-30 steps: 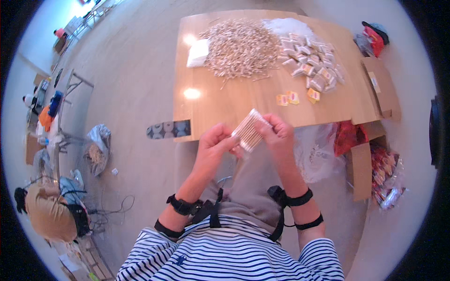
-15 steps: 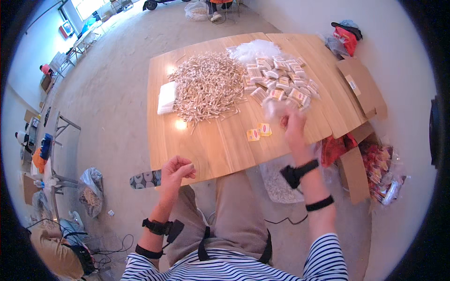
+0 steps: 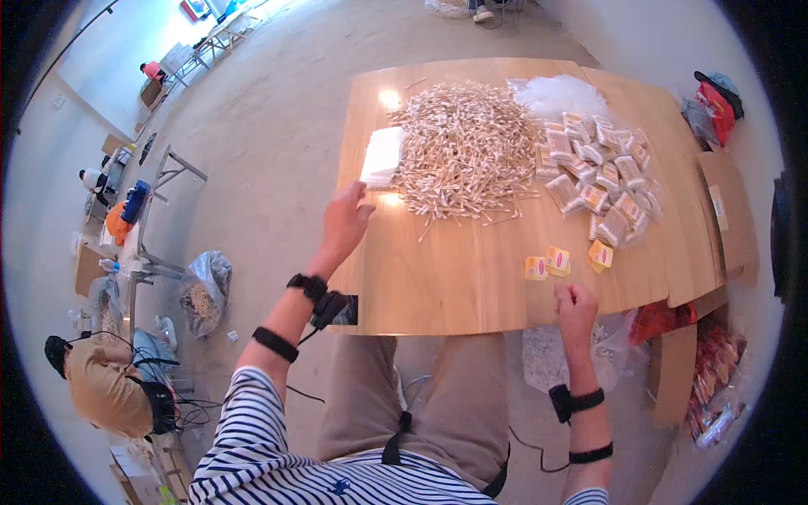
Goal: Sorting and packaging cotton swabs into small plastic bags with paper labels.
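At the table's left edge my left hand (image 3: 347,223) reaches toward a white stack of thin sheets or bags (image 3: 384,158), its fingers partly spread and nothing visible in them. Close to the front edge my right hand (image 3: 576,313) is curled closed; whatever it may hold is hidden. Small yellow-and-white cards (image 3: 547,263) lie just beyond that hand, with another small pile of cards (image 3: 600,255) to their right. A large heap of loose cotton swabs (image 3: 467,151) covers the middle. Clear packets of cotton swabs (image 3: 608,172) are piled on its right.
Clear plastic bags (image 3: 562,97) lie at the back of the wooden table (image 3: 438,286). Below its right front stand a clear bag of white bits (image 3: 560,353) and an open cardboard box (image 3: 676,370). Another person (image 3: 118,383) sits at the left, near a bag (image 3: 206,290) on the floor.
The view has swung left. My left hand has moved forward to the white stack. My right hand has drawn back from the packet pile to the front edge; the clear bag it held is gone from it.
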Motion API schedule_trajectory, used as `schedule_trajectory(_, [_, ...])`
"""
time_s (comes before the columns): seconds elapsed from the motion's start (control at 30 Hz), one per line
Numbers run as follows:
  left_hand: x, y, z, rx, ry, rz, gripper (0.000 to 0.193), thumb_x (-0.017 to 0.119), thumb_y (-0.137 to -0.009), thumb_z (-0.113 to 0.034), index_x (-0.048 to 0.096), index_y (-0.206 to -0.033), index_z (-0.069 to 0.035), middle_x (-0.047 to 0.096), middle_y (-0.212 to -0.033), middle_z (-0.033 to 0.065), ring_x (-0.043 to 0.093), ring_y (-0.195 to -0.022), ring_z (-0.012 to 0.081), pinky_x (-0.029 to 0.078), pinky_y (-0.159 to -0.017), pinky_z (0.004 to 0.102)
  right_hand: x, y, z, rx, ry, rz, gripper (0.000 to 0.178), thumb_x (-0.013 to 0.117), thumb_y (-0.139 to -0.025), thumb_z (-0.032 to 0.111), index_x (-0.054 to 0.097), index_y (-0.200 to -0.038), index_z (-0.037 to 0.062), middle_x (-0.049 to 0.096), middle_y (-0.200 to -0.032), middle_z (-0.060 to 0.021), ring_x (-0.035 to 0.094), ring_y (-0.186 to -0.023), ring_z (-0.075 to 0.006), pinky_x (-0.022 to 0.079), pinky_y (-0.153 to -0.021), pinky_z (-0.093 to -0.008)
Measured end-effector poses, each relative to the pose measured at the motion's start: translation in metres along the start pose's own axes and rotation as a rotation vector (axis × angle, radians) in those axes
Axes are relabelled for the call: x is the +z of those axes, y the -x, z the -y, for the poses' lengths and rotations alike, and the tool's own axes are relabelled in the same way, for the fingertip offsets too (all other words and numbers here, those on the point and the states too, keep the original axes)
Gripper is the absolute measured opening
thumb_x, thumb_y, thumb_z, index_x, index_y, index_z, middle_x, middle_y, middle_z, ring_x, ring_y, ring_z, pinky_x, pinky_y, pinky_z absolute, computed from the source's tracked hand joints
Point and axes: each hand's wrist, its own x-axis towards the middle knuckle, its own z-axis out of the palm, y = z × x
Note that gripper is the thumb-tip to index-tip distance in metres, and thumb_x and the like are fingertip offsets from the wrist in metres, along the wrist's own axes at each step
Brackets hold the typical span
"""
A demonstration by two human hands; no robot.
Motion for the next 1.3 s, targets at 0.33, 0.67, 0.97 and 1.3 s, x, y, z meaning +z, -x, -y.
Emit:
schedule_trajectory(0.33, [0.044, -0.086, 0.015, 0.159, -0.359, -0.067, 0.018, 0.055, -0.082, 0.000, 0.059, -0.099, -0.004, 0.068, -0.090, 0.0155, 0.064, -0.086, 0.0360, 0.051, -0.073, 0.0460, 0.019, 0.018, 0.005, -0.032, 0.044, -0.049, 0.014, 0.065, -0.087, 0.010, 0.061, -0.079, -0.0012, 0.060, -0.064, -0.0099, 0.053, -0.056, -0.0167, 0.043, -0.055, -0.0341])
schedule_trajectory(0.67, [-0.040, -0.006, -0.049, -0.046, 0.229, -0.215, 0.022, 0.072, -0.074, 0.000, 0.064, -0.094, -0.002, 0.065, -0.078, 0.0094, 0.062, -0.070, 0.0159, 0.050, -0.067, 0.0307, 0.029, 0.022, -0.005, 0.023, 0.078, -0.052, 0.016, 0.063, -0.089, 0.013, 0.065, -0.084, -0.0019, 0.063, -0.068, -0.0086, 0.058, -0.062, -0.0156, 0.046, -0.059, -0.0318])
schedule_trajectory(0.97, [-0.096, 0.171, -0.089, 0.304, 0.143, -0.077, 0.022, 0.074, -0.073, -0.003, 0.064, -0.093, -0.004, 0.067, -0.088, 0.0105, 0.065, -0.085, 0.0222, 0.050, -0.078, 0.0337, 0.110, 0.103, 0.184, 0.040, -0.536, 0.650, 0.020, 0.064, -0.092, 0.019, 0.069, -0.088, 0.0006, 0.061, -0.066, 0.0003, 0.054, -0.058, -0.0056, 0.043, -0.053, -0.0236])
schedule_trajectory(1.3, [-0.159, 0.260, -0.039, -0.733, 1.421, 0.004, 0.042, 0.069, -0.084, -0.012, 0.054, -0.121, 0.001, 0.067, -0.102, 0.0088, 0.063, -0.096, 0.0147, 0.051, -0.086, 0.0306, 0.127, 0.158, 0.237, -0.165, -0.447, 1.063, 0.011, 0.063, -0.091, 0.009, 0.066, -0.083, 0.0020, 0.058, -0.070, 0.0044, 0.051, -0.066, -0.0039, 0.042, -0.057, -0.0228])
